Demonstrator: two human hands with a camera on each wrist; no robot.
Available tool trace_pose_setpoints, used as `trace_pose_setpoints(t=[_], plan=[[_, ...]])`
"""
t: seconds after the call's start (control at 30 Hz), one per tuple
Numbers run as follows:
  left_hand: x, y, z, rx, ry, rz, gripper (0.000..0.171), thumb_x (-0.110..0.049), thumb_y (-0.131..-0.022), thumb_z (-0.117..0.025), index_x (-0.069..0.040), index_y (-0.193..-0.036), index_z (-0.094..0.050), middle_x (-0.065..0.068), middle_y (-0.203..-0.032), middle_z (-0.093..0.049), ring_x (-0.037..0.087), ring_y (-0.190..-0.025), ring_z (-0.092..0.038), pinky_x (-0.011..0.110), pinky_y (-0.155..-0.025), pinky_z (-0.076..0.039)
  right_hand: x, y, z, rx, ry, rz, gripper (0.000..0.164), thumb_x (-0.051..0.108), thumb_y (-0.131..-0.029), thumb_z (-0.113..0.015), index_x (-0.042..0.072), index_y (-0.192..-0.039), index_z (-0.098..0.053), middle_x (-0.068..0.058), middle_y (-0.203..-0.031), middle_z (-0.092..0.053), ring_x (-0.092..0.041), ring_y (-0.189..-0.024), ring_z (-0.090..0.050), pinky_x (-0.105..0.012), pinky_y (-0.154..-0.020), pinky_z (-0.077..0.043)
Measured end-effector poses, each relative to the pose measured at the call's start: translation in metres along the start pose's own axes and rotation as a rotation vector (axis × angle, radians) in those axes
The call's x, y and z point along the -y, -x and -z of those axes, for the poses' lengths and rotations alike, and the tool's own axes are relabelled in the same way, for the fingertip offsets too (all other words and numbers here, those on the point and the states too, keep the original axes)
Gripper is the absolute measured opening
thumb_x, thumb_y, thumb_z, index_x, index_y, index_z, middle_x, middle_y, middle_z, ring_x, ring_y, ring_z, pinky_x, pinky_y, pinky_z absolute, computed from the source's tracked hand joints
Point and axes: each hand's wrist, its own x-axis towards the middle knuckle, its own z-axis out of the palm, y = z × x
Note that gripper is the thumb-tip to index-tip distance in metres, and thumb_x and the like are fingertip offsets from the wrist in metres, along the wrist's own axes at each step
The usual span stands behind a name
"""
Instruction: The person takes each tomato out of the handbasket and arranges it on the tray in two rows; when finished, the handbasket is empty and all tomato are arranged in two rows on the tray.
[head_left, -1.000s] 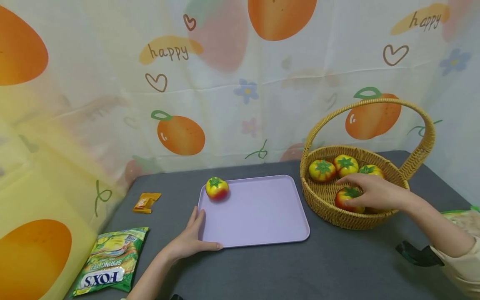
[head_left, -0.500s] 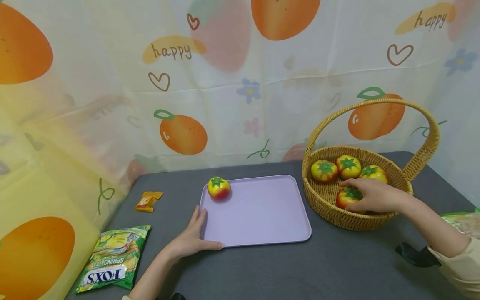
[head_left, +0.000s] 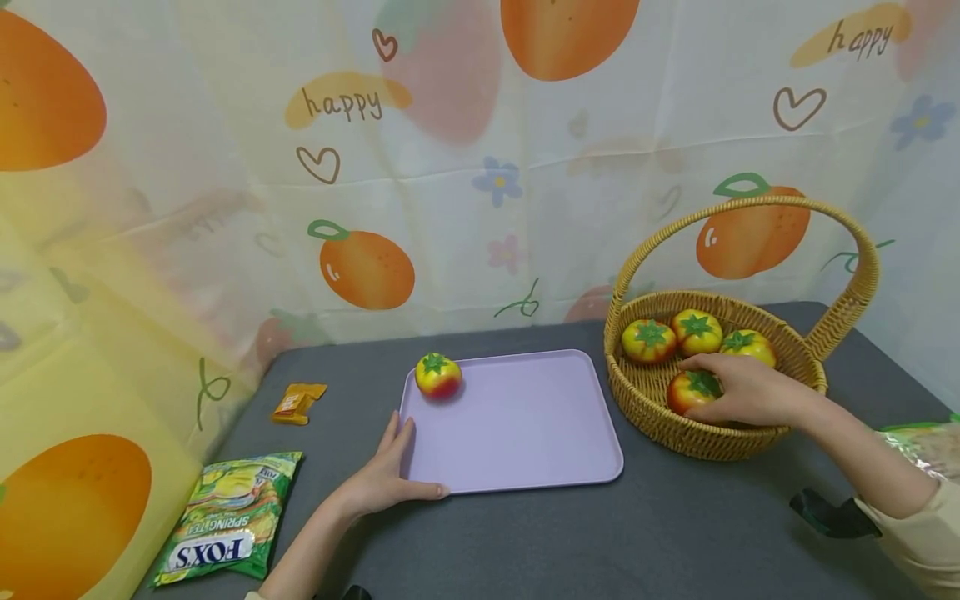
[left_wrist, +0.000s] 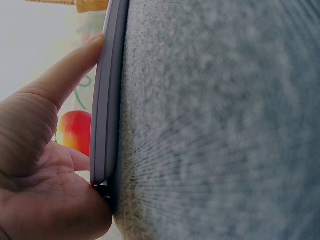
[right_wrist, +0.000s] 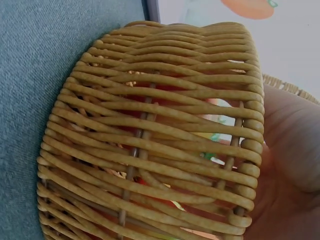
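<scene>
My left hand (head_left: 381, 482) rests at the near left corner of a lilac tray (head_left: 525, 425), fingers along the left edge and thumb against the front edge. In the left wrist view its straight thumb (left_wrist: 62, 75) touches the tray's side. On the tray's far left corner sits a yellow-red fruit (head_left: 438, 377) with a green leafy top. My right hand (head_left: 750, 390) reaches into a wicker basket (head_left: 637, 412) and grips another yellow-red fruit (head_left: 686, 390) between thumb and fingers. The basket's weave (right_wrist: 165, 115) partly hides this fruit in the right wrist view.
Several similar fruits (head_left: 648, 342) lie at the back of the basket, under its tall arched handle (head_left: 742, 202). On the left are a small orange wrapped packet (head_left: 297, 403) and a green Fox's bag (head_left: 228, 517). Another bag (head_left: 926, 442) shows at the right edge.
My right fingers have settled around the front fruit in the basket, and it has shifted slightly left and up. My left hand and the tray stay put.
</scene>
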Motion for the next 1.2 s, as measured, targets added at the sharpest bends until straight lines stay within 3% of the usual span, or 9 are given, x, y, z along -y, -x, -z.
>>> trace_pose_setpoints(t=[0.47,0.87,1.2], plan=[[0.003,0.005,0.004,-0.007,0.008,0.011,0.121,-0.034,-0.072,-0.087,-0.003,-0.156,-0.006,0.021,-0.159,0.019,0.047,-0.144,0.007,0.067,-0.110,-0.007,0.017,-0.003,-0.006,-0.124,-0.081,-0.031,0.074,0.048,-0.079,-0.078,0.003,-0.134,-0.055,-0.024,-0.127,-0.057,-0.037,-0.107,-0.058,-0.054,-0.083,-0.047],[0.004,0.002,0.002,-0.024,0.003,0.003,0.120,-0.034,-0.071,-0.087,-0.004,-0.156,-0.008,0.020,-0.160,0.016,0.045,-0.145,0.004,0.066,-0.110,-0.009,0.032,-0.005,-0.004,-0.214,-0.175,-0.131,0.081,0.048,-0.082,-0.076,0.003,-0.142,-0.045,-0.028,-0.129,-0.053,-0.044,-0.110,-0.054,-0.059,-0.084,-0.046],[0.000,0.001,-0.002,-0.027,0.014,-0.018,0.119,-0.033,-0.071,-0.088,-0.003,-0.156,-0.010,0.020,-0.160,0.016,0.045,-0.145,0.004,0.064,-0.111,-0.009,0.058,-0.008,0.007,-0.271,-0.186,-0.080,0.077,0.047,-0.080,-0.078,0.010,-0.141,-0.049,-0.020,-0.124,-0.056,-0.039,-0.106,-0.054,-0.058,-0.082,-0.046]])
